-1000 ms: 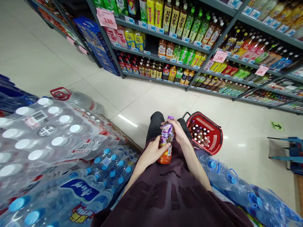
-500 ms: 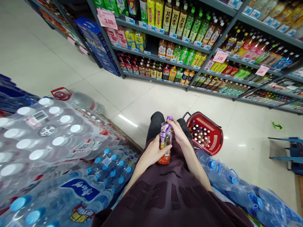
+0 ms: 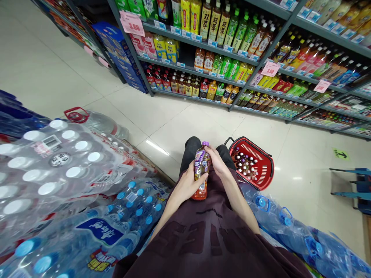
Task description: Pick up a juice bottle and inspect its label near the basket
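While the drink bottle (image 3: 201, 170) is held upright in front of the body, its lower half is gripped by the left hand (image 3: 188, 184) and its upper part, below the purple cap, is clasped by the right hand (image 3: 218, 161). A red basket (image 3: 262, 166) of bottles is seen on the floor just right of the hands, and packs of water bottles (image 3: 66, 170) are stacked to their left.
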`<act>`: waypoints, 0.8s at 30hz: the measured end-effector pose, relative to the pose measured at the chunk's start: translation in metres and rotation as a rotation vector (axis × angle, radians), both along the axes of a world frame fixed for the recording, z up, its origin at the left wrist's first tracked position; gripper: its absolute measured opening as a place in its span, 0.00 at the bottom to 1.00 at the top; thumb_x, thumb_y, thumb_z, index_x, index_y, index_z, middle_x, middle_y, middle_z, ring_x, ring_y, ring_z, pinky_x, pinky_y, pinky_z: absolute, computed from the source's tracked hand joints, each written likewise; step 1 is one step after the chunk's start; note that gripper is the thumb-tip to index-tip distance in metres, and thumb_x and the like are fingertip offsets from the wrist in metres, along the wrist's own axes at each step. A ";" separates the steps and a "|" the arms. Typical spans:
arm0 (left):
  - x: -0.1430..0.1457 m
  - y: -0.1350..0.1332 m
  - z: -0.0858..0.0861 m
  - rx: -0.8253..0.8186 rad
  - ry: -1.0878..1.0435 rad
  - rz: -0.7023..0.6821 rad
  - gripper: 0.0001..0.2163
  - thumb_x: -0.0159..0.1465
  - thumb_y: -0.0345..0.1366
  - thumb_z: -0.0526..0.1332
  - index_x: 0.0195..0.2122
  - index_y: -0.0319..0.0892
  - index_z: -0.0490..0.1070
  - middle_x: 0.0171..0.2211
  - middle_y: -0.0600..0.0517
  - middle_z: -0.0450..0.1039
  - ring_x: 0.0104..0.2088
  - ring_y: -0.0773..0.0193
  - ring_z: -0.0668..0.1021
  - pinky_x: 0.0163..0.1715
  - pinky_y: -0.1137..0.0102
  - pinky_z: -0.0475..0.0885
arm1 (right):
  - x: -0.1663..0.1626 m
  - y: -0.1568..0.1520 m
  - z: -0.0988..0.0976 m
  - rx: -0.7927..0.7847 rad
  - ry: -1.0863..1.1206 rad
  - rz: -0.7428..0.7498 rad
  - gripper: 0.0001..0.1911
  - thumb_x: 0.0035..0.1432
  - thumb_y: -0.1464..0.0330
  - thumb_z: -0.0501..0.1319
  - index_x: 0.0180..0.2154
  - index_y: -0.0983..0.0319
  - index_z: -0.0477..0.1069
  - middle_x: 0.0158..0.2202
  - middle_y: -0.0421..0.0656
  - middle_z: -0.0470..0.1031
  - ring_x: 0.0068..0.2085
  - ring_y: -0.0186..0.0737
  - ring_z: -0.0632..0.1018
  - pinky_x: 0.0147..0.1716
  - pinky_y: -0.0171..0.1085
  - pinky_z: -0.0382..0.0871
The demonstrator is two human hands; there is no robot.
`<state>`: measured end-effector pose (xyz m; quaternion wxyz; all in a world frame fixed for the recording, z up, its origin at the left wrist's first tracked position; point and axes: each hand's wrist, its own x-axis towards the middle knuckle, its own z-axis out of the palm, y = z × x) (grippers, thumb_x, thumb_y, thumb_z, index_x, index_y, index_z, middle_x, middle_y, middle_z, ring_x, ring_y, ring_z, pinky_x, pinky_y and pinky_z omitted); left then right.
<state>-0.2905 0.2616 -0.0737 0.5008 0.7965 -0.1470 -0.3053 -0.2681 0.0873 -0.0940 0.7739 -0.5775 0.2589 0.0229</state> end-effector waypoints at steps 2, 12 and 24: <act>0.000 0.001 -0.001 -0.004 0.034 0.005 0.33 0.70 0.54 0.59 0.71 0.42 0.57 0.60 0.39 0.76 0.59 0.43 0.79 0.62 0.51 0.70 | 0.000 0.000 0.001 0.000 -0.002 -0.002 0.13 0.57 0.56 0.68 0.36 0.60 0.77 0.33 0.36 0.78 0.38 0.38 0.76 0.41 0.35 0.68; 0.001 0.003 -0.015 -0.414 0.392 0.093 0.36 0.67 0.49 0.65 0.74 0.47 0.56 0.71 0.46 0.66 0.71 0.49 0.67 0.72 0.55 0.60 | -0.005 0.003 0.017 0.193 -0.071 0.045 0.12 0.56 0.59 0.70 0.38 0.60 0.76 0.33 0.40 0.81 0.33 0.40 0.80 0.36 0.38 0.75; -0.004 0.002 -0.014 -0.597 0.597 0.150 0.43 0.58 0.36 0.66 0.75 0.50 0.54 0.69 0.47 0.68 0.69 0.42 0.67 0.74 0.45 0.52 | -0.005 0.000 0.020 0.360 -0.117 0.116 0.15 0.54 0.57 0.72 0.37 0.61 0.77 0.36 0.45 0.85 0.38 0.47 0.85 0.37 0.41 0.81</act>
